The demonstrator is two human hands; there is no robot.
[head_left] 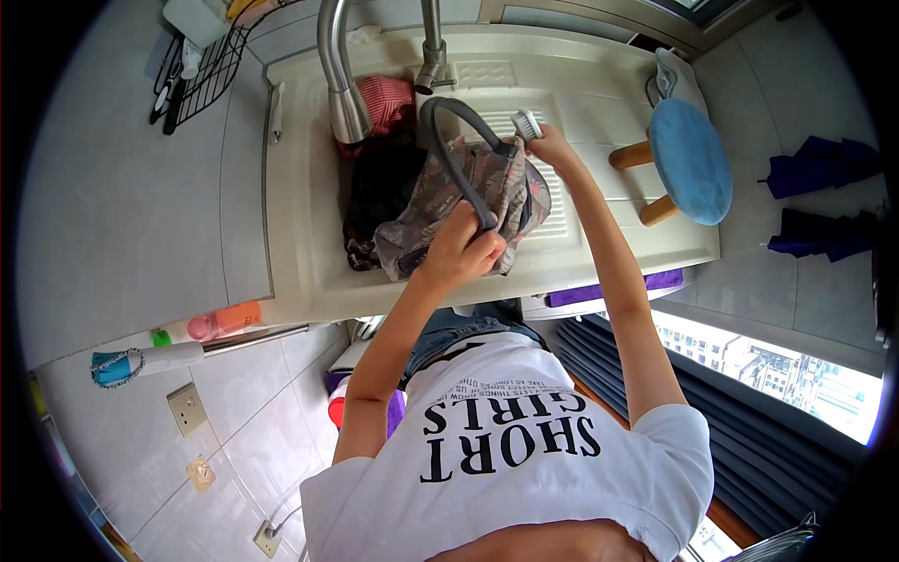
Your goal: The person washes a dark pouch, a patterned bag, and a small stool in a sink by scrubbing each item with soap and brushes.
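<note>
A grey-brown patterned fabric bag (421, 225) with pink marks lies over the ribbed washboard area and the edge of the sink basin. Its dark grey handle (449, 173) arches upward. My left hand (461, 245) is closed on the bag near the lower end of that handle. In my right hand (554, 150) is a small scrub brush (526, 124) with pale bristles, held at the bag's upper right edge. Whether the bristles touch the fabric I cannot tell. Black cloth (384, 183) and red striped cloth (387, 101) lie in the basin beside the bag.
A metal faucet (348, 108) hangs over the basin. On the right of the cream sink top (599, 253) stands a blue-seated stool (693, 159) with wooden legs. A wire rack (211, 80) is on the left wall, and a pink bottle (225, 321) sits below.
</note>
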